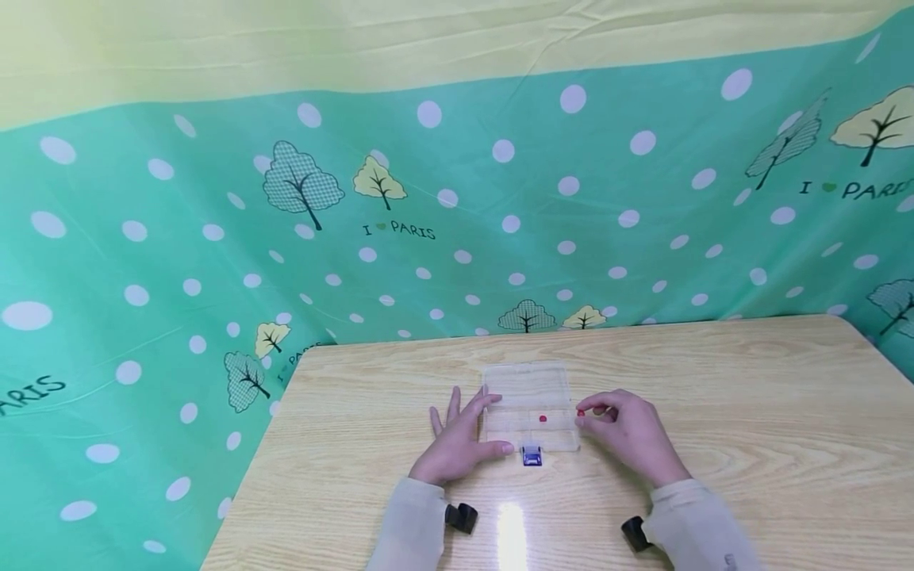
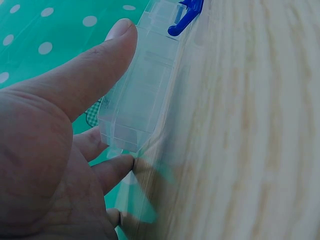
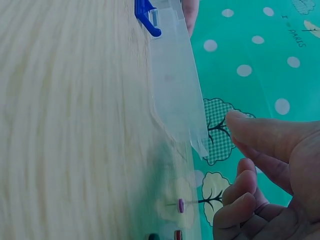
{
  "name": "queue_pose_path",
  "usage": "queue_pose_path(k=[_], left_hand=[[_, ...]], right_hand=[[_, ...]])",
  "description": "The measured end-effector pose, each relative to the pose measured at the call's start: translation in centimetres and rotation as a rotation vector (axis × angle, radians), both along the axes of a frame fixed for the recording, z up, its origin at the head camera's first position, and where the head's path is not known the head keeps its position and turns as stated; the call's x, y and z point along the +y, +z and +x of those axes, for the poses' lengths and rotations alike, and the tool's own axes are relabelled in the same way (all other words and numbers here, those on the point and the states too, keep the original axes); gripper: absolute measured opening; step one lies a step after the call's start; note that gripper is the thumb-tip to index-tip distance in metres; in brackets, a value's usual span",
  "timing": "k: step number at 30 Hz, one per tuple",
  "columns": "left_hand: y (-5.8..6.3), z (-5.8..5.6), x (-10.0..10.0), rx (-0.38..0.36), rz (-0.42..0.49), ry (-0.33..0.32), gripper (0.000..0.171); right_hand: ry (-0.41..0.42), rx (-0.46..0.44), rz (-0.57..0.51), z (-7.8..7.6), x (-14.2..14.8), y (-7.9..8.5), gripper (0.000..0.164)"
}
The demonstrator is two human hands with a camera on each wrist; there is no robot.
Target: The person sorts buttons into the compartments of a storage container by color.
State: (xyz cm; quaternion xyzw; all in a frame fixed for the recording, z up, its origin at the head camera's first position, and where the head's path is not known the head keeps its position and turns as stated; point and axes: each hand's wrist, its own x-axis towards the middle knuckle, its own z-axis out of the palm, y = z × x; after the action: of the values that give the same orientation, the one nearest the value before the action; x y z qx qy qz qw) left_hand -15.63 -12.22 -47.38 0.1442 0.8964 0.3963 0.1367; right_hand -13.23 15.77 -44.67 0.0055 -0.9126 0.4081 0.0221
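A clear plastic box (image 1: 500, 436) lies on the table with its see-through lid (image 1: 527, 384) folded back and a blue latch (image 1: 531, 456) at its front edge. One small red round piece (image 1: 543, 419) shows in it. At the box's left end, my left hand (image 1: 457, 444) holds it, thumb at the front side and index finger near the hinge, other fingers spread. My right hand (image 1: 628, 432) pinches another small red piece (image 1: 581, 412) between thumb and index finger, just beside the box's right end. The right wrist view hides that piece behind the thumb (image 3: 250, 125).
In the right wrist view, a purplish disc (image 3: 181, 205) stands out low on the wooden table (image 3: 75, 125). Near it are a red piece (image 3: 178, 235) and a dark piece (image 3: 153, 236). A green dotted curtain (image 1: 428, 198) hangs behind the table.
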Motion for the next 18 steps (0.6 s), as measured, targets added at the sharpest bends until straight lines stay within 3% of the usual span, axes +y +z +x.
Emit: queue_pose_path(k=[7, 18], left_hand=[[0.0, 0.1, 0.0, 0.003, 0.005, 0.002, 0.080], [0.1, 0.1, 0.1, 0.008, -0.007, 0.010, 0.080]], right_hand=[[-0.005, -0.034, -0.036, -0.2, -0.7, 0.0, 0.015], [0.014, -0.006, -0.039, -0.8, -1.8, -0.1, 0.012]])
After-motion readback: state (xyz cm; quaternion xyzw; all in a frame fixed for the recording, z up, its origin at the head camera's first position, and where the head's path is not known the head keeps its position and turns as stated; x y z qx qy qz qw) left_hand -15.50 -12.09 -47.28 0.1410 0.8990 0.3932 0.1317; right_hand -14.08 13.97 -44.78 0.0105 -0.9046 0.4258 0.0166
